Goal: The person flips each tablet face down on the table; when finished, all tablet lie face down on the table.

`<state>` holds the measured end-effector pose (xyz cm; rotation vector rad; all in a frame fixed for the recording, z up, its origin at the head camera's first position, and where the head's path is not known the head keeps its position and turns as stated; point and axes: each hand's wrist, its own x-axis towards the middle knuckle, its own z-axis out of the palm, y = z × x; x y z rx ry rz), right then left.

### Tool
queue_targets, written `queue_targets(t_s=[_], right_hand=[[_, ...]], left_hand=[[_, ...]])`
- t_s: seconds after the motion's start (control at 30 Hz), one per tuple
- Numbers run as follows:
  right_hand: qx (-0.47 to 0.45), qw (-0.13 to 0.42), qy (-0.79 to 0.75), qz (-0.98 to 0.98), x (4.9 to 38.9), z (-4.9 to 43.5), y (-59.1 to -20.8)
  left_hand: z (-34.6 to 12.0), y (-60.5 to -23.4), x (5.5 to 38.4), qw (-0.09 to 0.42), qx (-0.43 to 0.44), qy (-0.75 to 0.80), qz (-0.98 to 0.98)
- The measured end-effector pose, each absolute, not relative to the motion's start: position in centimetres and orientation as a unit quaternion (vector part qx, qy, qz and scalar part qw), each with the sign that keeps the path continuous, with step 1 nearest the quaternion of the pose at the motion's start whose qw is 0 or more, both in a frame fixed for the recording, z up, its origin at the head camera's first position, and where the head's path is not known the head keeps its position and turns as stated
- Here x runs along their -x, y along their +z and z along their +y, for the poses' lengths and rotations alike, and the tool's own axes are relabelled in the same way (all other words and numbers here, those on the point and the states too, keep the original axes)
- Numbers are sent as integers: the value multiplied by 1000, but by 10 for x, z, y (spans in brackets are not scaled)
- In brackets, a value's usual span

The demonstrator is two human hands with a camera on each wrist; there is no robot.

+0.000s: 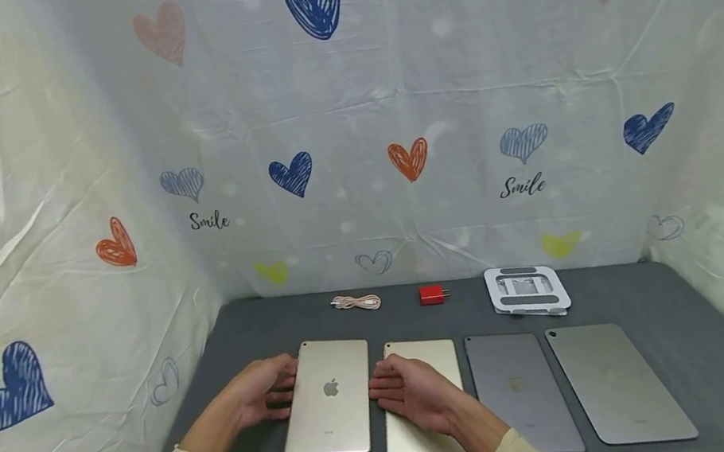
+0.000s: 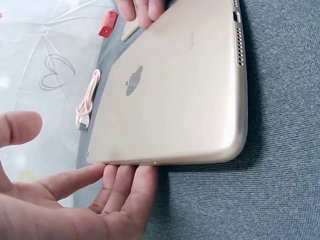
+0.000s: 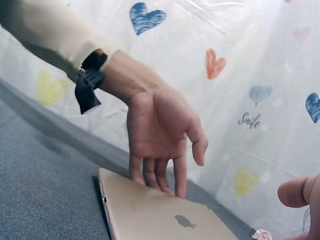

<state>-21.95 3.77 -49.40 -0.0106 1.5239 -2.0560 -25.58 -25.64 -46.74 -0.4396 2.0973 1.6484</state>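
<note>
A gold tablet [image 1: 331, 421] lies back up at the left of the row, its apple logo and camera corner showing. Along its left edge, my left hand [image 1: 262, 391] touches the side with extended fingertips, thumb held apart, as the left wrist view of the tablet [image 2: 175, 100] shows. My right hand [image 1: 424, 397] has its fingertips right at the opposite edge, palm turned inward. Beneath that hand in the head view is a second gold tablet [image 1: 438, 362], partly hidden by the hand and wrist.
Right of these lie a dark grey tablet [image 1: 527, 399] and a silver-grey tablet [image 1: 618, 383], backs up. Behind the row are a coiled pale pink cable [image 1: 357, 303], a red plug charger [image 1: 431, 294] and a folded white-and-grey stand [image 1: 529, 291]. Heart-printed curtains [image 1: 361, 218] enclose the grey table.
</note>
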Motion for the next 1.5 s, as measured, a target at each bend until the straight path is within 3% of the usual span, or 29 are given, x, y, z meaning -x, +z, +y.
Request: queue_targets(t_s=[1.0,1.27,1.4,1.5], right_hand=[[27,287,-763,579,206,59,-492],[88,255,-739,618,182,141,-478],[109,192,-690,689,170,203,-455],[143,112,-638,748,163,250,-437]], left_hand=[[-238,-468,249,205,125,526,816],[-275,-454,232,172,68,503,844],[-295,-426,220,123,9,448,886],[-308,-396,212,81,-35,400,912]])
